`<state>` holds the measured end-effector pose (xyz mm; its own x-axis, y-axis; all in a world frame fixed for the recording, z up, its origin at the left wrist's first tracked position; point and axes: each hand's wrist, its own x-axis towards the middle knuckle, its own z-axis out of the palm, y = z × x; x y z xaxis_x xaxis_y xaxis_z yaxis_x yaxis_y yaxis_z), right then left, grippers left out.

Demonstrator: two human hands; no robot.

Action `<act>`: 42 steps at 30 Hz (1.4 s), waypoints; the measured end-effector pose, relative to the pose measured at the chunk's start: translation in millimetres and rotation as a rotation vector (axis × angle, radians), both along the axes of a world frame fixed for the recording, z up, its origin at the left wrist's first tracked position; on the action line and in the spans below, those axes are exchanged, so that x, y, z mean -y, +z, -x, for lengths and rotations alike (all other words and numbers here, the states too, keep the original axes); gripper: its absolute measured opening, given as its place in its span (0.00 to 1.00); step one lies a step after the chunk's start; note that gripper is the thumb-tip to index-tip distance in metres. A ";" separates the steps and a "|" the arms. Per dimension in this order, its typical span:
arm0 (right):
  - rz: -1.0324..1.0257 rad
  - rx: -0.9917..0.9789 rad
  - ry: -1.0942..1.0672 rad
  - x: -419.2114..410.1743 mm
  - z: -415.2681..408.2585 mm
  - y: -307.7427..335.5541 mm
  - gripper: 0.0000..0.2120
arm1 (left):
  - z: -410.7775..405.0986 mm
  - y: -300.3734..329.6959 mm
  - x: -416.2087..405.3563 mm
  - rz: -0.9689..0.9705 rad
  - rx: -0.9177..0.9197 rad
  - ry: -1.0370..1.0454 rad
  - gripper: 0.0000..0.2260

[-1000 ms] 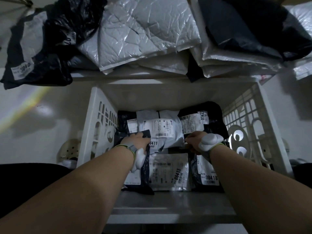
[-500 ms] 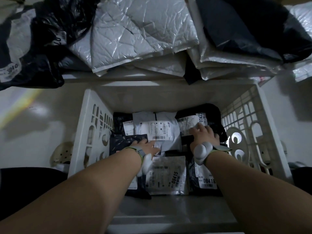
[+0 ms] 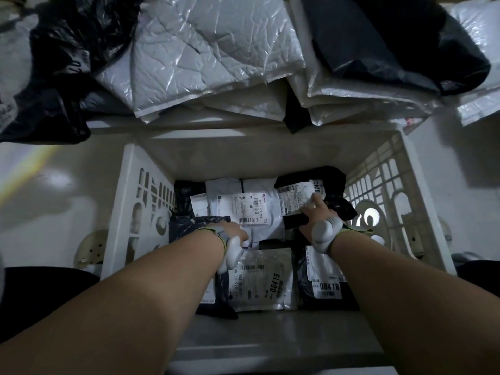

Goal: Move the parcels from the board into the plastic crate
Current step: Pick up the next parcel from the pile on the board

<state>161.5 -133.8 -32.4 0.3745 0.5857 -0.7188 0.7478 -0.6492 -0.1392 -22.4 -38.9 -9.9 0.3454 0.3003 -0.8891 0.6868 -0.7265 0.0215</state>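
Observation:
The white plastic crate stands below me with several labelled parcels lying flat in it. A white parcel lies at the back middle, and my left hand rests flat on its near edge. My right hand lies with fingers spread on the label of a black parcel at the back right. Nearer me lie a grey parcel marked 08415 and a black one marked 08418. On the board above wait a white bubble mailer and black parcels.
More black bags hang over the board's left end, and white mailers sit at its right. The crate's latticed right wall is close to my right wrist. A grey ledge runs along the crate's near side.
Both hands let go of the white parcel's near edge. My right hand slid forward and right onto the black parcel's label. My left hand shifted slightly and flattened on the white parcel.

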 end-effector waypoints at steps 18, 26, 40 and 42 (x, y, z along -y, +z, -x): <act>-0.229 0.092 -0.074 13.8 30.0 93.5 0.23 | 8.7 91.6 13.5 -0.129 0.265 -0.033 0.21; -0.362 0.035 -0.056 37.4 55.4 126.7 0.21 | 22.6 121.4 25.4 -0.174 0.315 -0.017 0.17; -0.581 0.000 -0.230 15.7 44.3 202.1 0.18 | 34.6 210.9 -26.8 -0.380 0.730 0.105 0.14; -0.617 0.003 -0.229 10.2 45.3 214.5 0.17 | 34.8 224.1 -33.9 -0.397 0.755 0.112 0.14</act>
<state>116.3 -144.0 182.1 0.5398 0.7956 -0.2751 0.6013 -0.5931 -0.5354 -57.2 -5.0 214.2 0.7518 0.6081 -0.2550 0.6591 -0.7056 0.2604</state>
